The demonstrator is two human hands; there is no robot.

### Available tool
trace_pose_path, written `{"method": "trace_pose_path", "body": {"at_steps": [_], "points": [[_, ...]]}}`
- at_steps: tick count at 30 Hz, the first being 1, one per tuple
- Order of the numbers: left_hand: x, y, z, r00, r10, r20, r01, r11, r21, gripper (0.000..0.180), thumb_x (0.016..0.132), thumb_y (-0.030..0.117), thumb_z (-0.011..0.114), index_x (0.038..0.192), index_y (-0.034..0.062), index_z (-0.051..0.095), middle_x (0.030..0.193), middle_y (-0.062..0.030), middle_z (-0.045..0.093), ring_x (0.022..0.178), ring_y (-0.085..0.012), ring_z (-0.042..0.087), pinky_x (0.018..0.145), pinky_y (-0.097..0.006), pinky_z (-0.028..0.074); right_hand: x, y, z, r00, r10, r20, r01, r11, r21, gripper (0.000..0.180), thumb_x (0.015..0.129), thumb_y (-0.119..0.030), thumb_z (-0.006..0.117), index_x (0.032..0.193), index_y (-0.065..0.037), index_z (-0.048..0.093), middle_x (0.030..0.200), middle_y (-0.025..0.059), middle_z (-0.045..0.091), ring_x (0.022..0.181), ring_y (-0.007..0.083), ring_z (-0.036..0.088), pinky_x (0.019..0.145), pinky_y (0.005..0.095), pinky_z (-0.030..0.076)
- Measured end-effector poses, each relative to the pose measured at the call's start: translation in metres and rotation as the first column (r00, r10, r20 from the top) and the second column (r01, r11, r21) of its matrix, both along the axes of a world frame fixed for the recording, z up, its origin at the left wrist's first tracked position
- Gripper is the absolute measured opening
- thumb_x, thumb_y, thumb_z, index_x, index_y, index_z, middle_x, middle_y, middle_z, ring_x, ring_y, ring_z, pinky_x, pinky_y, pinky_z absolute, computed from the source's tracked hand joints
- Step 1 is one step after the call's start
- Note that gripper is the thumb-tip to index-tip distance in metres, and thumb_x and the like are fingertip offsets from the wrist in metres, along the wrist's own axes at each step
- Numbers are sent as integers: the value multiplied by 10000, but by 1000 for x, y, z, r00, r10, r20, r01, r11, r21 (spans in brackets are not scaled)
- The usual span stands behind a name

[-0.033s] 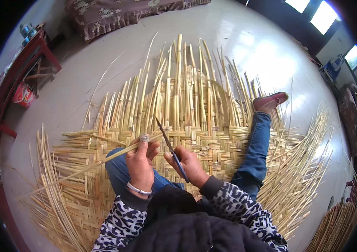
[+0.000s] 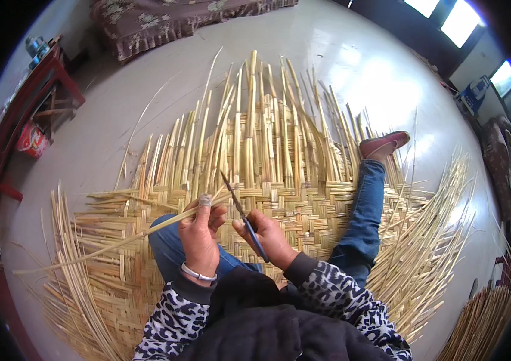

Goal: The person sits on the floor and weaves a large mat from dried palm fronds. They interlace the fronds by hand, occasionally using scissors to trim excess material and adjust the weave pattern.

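Well left of both hands, a red-and-white bucket [image 2: 33, 140] bears marks too small to read. The left hand [image 2: 200, 233] pinches a pale reed strip [image 2: 154, 230] above the woven mat [image 2: 315, 225]; its long axis runs from outward-left of that hand to ahead-right, ending near the dark knife [image 2: 237, 206] that the right hand [image 2: 272, 240] grips, tip forward and left.

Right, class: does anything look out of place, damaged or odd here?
One thin stalk bows out over the floor at the far left of the woven mat, apart from the straighter stalks along its edge. Nothing looks spilled.
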State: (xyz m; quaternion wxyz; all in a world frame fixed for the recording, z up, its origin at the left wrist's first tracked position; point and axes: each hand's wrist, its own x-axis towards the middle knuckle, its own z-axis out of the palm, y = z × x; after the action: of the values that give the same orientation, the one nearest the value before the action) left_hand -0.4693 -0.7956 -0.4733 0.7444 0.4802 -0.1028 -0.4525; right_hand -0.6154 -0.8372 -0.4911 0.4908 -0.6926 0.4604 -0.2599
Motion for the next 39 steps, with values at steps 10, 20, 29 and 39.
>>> {"method": "trace_pose_path", "body": {"at_steps": [10,20,29,39], "points": [[3,7,-27,829,-456,322,403,888,220,182,962,144,632,1087,16,598,842,-42,667,715,-98,673,599,-216,525,-85,13,-79,750,4,-661,-169,968,-186,435,866,-448,664,881,-22,575,845,196,656,760,369,668,661,489,532],[-36,20,-25,389,-791,473,672,595,442,278,919,182,670,1125,9,602,814,-108,671,692,-160,655,634,-310,511,-102,-14,-48,967,21,254,-151,851,503,452,981,-332,600,1269,17,590,1148,91,653,1035,144,605,848,285,491],[-55,27,-26,181,-881,437,762,407,504,275,960,250,605,1050,-3,661,753,-144,658,679,-218,640,658,-340,498,-98,-12,-8,845,-165,509,-214,768,603,256,984,-266,616,1090,-35,647,1000,43,693,900,124,653,817,272,524],[-53,38,-47,483,-875,26,832,468,299,300,996,331,584,974,42,662,662,19,598,552,-39,543,494,-181,414,-108,8,-34,827,-302,475,-140,707,693,174,953,-249,662,1002,-83,642,843,-14,658,734,63,621,675,212,528]]}}
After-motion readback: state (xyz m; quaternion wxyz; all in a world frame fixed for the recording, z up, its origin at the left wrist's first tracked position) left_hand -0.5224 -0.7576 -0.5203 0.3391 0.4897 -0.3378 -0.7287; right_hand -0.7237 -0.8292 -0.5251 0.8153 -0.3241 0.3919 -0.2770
